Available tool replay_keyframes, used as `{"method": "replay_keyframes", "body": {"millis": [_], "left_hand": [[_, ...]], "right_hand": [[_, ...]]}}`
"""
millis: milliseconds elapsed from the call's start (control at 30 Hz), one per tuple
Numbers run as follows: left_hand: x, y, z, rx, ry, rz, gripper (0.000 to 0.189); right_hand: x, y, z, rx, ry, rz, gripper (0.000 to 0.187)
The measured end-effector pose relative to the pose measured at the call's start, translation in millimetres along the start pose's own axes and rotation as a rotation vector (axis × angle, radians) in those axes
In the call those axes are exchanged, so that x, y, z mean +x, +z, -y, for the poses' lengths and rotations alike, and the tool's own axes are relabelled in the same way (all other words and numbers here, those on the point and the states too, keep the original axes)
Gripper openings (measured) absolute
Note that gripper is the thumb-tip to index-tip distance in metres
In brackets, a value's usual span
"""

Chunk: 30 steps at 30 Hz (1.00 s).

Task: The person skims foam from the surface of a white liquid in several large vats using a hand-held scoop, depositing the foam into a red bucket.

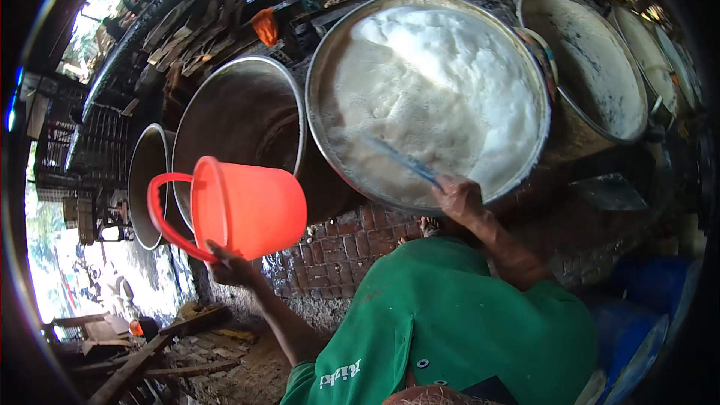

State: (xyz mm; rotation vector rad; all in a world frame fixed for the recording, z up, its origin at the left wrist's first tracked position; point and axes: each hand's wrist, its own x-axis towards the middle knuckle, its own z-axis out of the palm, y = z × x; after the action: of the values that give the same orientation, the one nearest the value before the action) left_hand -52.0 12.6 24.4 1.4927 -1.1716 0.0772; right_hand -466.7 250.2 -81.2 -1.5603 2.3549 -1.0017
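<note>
My left hand (pixel 228 265) grips the rim or handle base of a red plastic bucket (pixel 253 211), which is tipped on its side in the air before an empty-looking metal drum (pixel 242 112). My right hand (pixel 460 198) is closed on a blue stick-like tool (pixel 408 163) at the near edge of a large round metal vat (pixel 430 208). The tool's far end reaches into pale, frothy liquid (pixel 388 107), with thick white foam (pixel 478 67) on the far and right side. What shape that end has is hidden.
A smaller metal drum (pixel 147 191) stands at far left. More vats with pale contents (pixel 596 67) line the right side. Stacked firewood (pixel 191 28) and an orange cloth (pixel 265 27) lie beyond. Blue barrels (pixel 630 320) stand lower right, timber (pixel 135 371) lower left, over a wet brick floor (pixel 337 259).
</note>
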Motion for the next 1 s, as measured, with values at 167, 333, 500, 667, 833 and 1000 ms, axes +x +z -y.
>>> {"method": "replay_keyframes", "body": {"millis": [167,333,500,667,833,1000], "left_hand": [[-20,8,7,0.197,0.253,0.23,0.05],[-40,14,6,0.265,0.32,0.371,0.038],[-36,11,61,0.153,0.208,0.312,0.035],[-10,43,12,0.116,0.572,0.222,0.041],[2,6,2,0.145,0.355,0.35,0.028],[11,4,1,0.159,0.4,0.384,0.024]], "right_hand": [[27,82,-5,-0.192,-0.427,0.143,0.006],[98,129,12,-0.035,-0.285,0.072,0.003],[197,201,3,-0.082,-0.28,0.003,0.018],[305,270,-160,-0.871,-0.57,-0.086,0.012],[284,237,-214,0.014,-0.14,0.16,0.036],[182,168,-197,0.863,0.749,0.249,0.054]]}}
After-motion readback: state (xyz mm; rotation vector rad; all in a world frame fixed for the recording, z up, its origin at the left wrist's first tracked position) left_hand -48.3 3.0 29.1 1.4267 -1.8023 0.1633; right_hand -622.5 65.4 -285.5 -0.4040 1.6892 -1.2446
